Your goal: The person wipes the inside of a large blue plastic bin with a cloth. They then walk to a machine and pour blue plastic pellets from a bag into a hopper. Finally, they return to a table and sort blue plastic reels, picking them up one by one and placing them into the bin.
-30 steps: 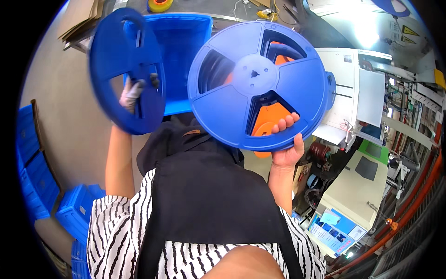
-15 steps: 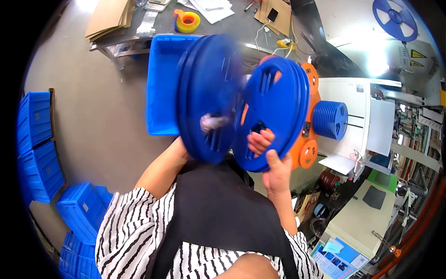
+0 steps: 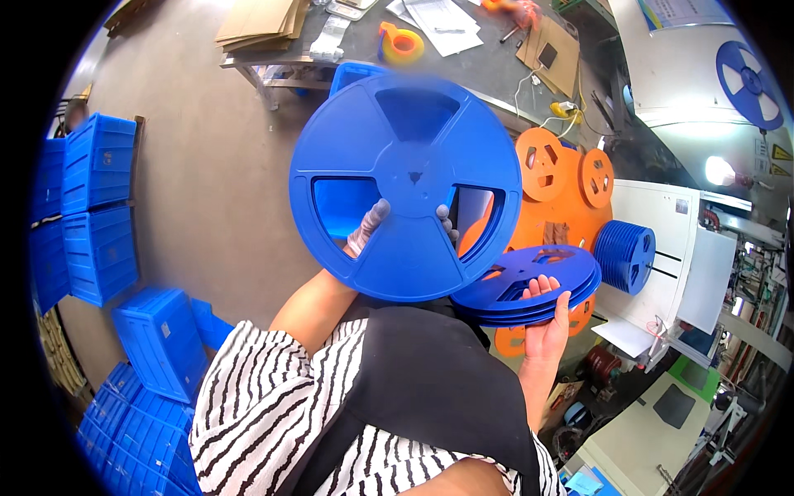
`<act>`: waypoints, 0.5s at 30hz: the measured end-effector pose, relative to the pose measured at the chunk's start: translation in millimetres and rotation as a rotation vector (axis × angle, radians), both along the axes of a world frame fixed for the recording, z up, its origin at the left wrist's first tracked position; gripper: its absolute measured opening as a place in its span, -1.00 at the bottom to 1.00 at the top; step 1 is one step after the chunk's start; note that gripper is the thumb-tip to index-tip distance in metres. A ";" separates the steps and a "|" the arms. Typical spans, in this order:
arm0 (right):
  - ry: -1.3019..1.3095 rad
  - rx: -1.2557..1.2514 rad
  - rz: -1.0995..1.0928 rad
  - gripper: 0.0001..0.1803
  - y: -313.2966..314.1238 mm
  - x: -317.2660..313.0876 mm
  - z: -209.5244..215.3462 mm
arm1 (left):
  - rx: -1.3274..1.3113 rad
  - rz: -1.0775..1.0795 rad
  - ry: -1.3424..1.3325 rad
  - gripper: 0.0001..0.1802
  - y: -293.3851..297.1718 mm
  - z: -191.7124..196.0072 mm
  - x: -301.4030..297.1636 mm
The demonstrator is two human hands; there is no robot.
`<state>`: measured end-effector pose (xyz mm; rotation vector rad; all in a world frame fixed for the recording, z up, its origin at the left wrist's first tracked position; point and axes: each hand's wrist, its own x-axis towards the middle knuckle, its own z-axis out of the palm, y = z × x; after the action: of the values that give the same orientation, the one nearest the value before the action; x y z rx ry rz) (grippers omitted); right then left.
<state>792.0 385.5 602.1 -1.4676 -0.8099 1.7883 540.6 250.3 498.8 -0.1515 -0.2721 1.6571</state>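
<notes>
Beyond both hands, a flat grey worktable is standing, and past the right hand a smooth orange surface is spreading out. A blue bin is sitting behind the raised left hand, mostly covered, its contents hidden. The half-closed right hand is carrying a stack of blue reels, thin discs lying nearly level, its fingers showing above the top disc and its thumb resting against the edge. The left hand is holding up a single blue reel, round, plastic-looking, with wedge-shaped windows; its broad face is pointing toward the person. Grey-covered fingers are gripping one solid section, showing at windows either side.
</notes>
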 end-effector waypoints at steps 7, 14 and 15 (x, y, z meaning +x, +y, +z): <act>0.138 0.168 0.149 -0.40 -2.7 25.2 6.9 | -0.127 0.158 0.165 -0.17 -4.3 -13.4 13.0; 0.464 0.393 0.187 -0.31 10.8 74.3 20.9 | -0.224 0.305 0.175 -0.25 -8.3 6.7 -15.7; 0.533 0.400 0.204 -0.32 11.4 77.5 22.9 | -0.216 0.323 0.221 -0.28 -12.8 2.9 -20.5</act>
<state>869.5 396.9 625.0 -0.6275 -0.9801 1.9003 520.0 237.6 501.7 -0.0883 0.0551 2.0046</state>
